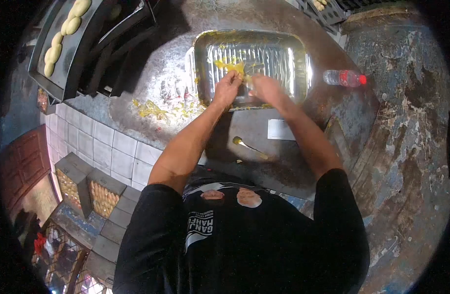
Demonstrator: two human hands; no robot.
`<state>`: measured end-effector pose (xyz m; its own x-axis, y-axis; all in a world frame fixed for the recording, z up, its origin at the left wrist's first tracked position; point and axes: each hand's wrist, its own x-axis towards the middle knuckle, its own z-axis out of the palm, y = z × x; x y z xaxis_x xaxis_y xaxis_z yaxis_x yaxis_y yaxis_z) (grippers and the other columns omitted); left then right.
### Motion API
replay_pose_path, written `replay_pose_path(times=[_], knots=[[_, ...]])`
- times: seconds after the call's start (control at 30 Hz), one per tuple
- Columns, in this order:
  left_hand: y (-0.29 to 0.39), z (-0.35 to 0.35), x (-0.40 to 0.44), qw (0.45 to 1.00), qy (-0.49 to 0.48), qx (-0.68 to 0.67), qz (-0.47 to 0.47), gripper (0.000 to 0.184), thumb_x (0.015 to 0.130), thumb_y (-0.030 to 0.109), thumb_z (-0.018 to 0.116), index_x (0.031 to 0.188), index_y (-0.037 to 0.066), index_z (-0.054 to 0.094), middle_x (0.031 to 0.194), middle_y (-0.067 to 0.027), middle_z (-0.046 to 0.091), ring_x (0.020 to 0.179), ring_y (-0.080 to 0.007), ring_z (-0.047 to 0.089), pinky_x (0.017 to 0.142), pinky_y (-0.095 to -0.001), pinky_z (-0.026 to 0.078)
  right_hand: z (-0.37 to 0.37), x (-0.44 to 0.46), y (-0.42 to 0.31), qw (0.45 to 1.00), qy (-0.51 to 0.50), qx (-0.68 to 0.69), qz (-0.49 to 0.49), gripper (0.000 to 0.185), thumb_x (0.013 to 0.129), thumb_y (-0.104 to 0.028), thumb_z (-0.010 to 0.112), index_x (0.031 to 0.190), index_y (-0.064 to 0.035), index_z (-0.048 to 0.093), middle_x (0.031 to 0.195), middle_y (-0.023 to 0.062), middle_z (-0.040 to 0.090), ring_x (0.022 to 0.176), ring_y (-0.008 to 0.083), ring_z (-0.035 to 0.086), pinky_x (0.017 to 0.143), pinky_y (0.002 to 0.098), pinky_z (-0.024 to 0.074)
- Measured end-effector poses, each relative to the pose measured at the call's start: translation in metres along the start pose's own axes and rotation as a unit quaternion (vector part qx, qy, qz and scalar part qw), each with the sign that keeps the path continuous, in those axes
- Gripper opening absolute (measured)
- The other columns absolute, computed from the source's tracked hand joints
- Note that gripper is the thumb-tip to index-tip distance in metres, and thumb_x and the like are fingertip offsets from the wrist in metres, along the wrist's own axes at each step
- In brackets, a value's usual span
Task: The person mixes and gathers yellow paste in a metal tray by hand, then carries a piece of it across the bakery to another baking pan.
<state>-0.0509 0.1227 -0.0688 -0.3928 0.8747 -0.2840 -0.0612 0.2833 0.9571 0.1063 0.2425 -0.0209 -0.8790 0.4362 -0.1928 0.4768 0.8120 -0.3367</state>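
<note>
Over a shiny silver metal pan [301, 68] with ribs on its bottom, both my hands are at work close together. My left hand [227, 89] is closed, its fingertips pinching a limp, smeared yellow piece [233, 67] whose kind I cannot make out. Just to the right, my right hand [265, 89] is blurred by motion. Its fingers are partly hidden, so what it holds does not show. Yellow smears coat the pan's walls and bottom. Near me, below the pan, lies a small tool [238, 141] with a dark round head and a thin handle.
A clear bottle with a red cap [345, 78] lies right of the pan. A white rectangle [280, 130] sits below it. Yellow scraps [151, 110] litter the table on the left. Dark trays [63, 54] carrying dough pieces stand upper left. Stacked boxes [105, 198] are lower left.
</note>
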Motion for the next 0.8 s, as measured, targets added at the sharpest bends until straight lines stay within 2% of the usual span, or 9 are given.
replay_pose_path(times=[0.07,0.13,0.23,0.3,0.37,0.53,0.6,0.73,0.8], knots=[[0.012,-0.002,-0.002,1.000,0.002,0.004,-0.020,0.017,0.096,0.020,0.061,0.100,0.003,0.062,0.088,-0.0054,0.065,0.082,-0.0132,0.056,0.078,-0.0308,0.046,0.002,0.000,-0.010,0.998,-0.058,-0.027,0.008,0.022,0.085,-0.024,0.070,0.091,-0.0043,0.062,0.084,0.0179,0.065,0.085,0.0369,0.067,0.076,0.0481,0.0544],[0.015,0.000,-0.007,0.999,-0.002,0.005,-0.042,0.014,0.097,0.016,0.060,0.100,0.003,0.064,0.091,-0.0034,0.065,0.086,-0.0111,0.055,0.081,-0.0289,0.046,0.014,0.000,-0.004,0.999,-0.036,-0.017,-0.002,0.020,0.085,-0.022,0.068,0.090,-0.0039,0.062,0.083,0.0181,0.065,0.084,0.0370,0.067,0.075,0.0481,0.0544],[0.020,-0.002,-0.006,0.999,-0.003,0.019,-0.032,0.016,0.095,0.017,0.061,0.104,0.003,0.063,0.093,-0.0063,0.066,0.087,-0.0151,0.058,0.083,-0.0317,0.047,0.015,0.004,-0.001,0.999,-0.029,-0.015,-0.015,0.015,0.086,-0.017,0.063,0.089,-0.0033,0.061,0.082,0.0189,0.064,0.079,0.0375,0.066,0.072,0.0480,0.0541],[0.041,-0.003,-0.013,0.991,-0.015,0.119,-0.058,0.023,0.093,0.019,0.063,0.110,0.004,0.061,0.100,-0.0119,0.069,0.092,-0.0221,0.063,0.086,-0.0351,0.048,0.012,0.004,-0.004,0.998,-0.050,-0.019,-0.012,0.012,0.086,-0.015,0.061,0.089,-0.0030,0.061,0.080,0.0196,0.063,0.076,0.0379,0.065,0.070,0.0479,0.0538],[0.035,-0.001,-0.012,0.993,-0.008,0.114,-0.040,0.024,0.090,0.021,0.064,0.107,0.005,0.061,0.096,-0.0124,0.069,0.090,-0.0251,0.065,0.083,-0.0374,0.048,0.011,0.002,0.004,0.995,0.060,-0.038,-0.066,0.010,0.086,-0.012,0.060,0.088,-0.0024,0.061,0.080,0.0203,0.063,0.074,0.0382,0.065,0.070,0.0489,0.0539],[0.023,0.001,-0.009,0.992,0.008,0.125,-0.015,0.028,0.084,0.022,0.065,0.107,0.005,0.063,0.093,-0.0130,0.070,0.089,-0.0307,0.067,0.082,-0.0422,0.048,-0.008,0.013,0.029,0.994,0.053,0.005,-0.093,0.019,0.091,-0.017,0.052,0.088,0.0007,0.059,0.081,0.0229,0.063,0.079,0.0420,0.065,0.072,0.0522,0.0521],[0.019,0.000,-0.010,0.994,0.010,0.106,-0.006,0.029,0.083,0.021,0.066,0.108,0.005,0.063,0.094,-0.0124,0.070,0.090,-0.0309,0.067,0.083,-0.0419,0.048,-0.019,0.019,0.027,0.997,0.013,0.055,-0.045,0.020,0.085,-0.019,0.061,0.088,0.0004,0.060,0.083,0.0245,0.063,0.082,0.0464,0.063,0.071,0.0539,0.0490],[0.021,0.002,-0.011,0.988,0.050,0.143,0.036,0.032,0.079,0.017,0.067,0.109,0.006,0.065,0.101,-0.0109,0.069,0.094,-0.0318,0.065,0.088,-0.0417,0.048,-0.022,0.023,0.028,0.996,0.007,0.079,-0.043,0.022,0.086,-0.022,0.061,0.092,-0.0003,0.060,0.085,0.0243,0.063,0.083,0.0469,0.062,0.073,0.0525,0.0496],[0.019,0.003,-0.013,0.991,0.053,0.115,0.037,0.032,0.079,0.017,0.067,0.109,0.006,0.065,0.102,-0.0115,0.069,0.095,-0.0322,0.065,0.089,-0.0418,0.048,-0.025,0.023,0.022,0.981,-0.055,0.164,0.089,0.022,0.086,-0.022,0.060,0.093,-0.0009,0.059,0.085,0.0241,0.062,0.082,0.0435,0.062,0.074,0.0470,0.0506]])
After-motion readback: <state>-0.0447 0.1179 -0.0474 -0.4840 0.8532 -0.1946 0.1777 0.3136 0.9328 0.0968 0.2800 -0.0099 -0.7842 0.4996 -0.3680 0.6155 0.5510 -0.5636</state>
